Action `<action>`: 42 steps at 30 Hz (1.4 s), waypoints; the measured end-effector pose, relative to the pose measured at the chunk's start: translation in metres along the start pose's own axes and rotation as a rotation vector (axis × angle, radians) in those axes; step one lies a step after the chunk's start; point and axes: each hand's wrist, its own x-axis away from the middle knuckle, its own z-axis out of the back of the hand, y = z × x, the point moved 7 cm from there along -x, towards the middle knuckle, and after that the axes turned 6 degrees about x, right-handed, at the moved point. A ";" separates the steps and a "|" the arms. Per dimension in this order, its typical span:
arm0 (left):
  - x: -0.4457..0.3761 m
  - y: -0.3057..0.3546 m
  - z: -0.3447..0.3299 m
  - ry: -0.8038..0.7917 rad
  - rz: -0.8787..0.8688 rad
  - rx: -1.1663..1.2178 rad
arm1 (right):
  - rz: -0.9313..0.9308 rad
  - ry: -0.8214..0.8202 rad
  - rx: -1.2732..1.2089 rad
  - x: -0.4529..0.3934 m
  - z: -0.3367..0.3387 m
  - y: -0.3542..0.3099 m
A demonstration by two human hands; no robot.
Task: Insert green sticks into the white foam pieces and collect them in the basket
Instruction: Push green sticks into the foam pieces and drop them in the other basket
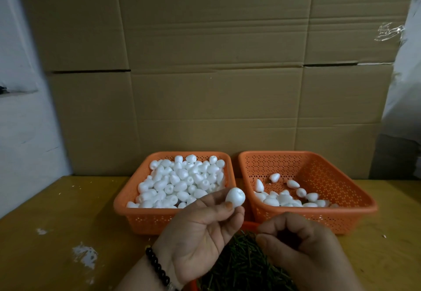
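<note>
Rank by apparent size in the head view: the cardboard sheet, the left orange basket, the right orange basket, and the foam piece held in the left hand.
1. Cardboard sheet, by far the largest.
2. Left orange basket and right orange basket: they look alike, so no ranking between them.
3. Foam piece held by the left hand, smallest.

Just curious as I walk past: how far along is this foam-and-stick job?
Early on. The right basket holds only about a dozen pieces; sticks in them can't be made out. The left hand pinches one foam piece, while the right hand curls over the green sticks. The left basket is still heaped with foam.
</note>
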 end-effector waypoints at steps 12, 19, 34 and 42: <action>-0.001 0.005 0.011 0.098 -0.168 -0.200 | -0.259 0.066 -0.452 -0.005 -0.002 0.015; 0.001 0.008 0.008 0.117 -0.239 -0.321 | -0.270 0.100 -0.547 -0.006 -0.005 0.023; 0.004 0.016 0.008 0.192 -0.389 -0.602 | -0.185 0.072 -0.424 -0.003 -0.005 0.018; 0.005 0.014 0.005 0.151 -0.416 -0.659 | -0.183 0.079 -0.420 -0.003 -0.005 0.018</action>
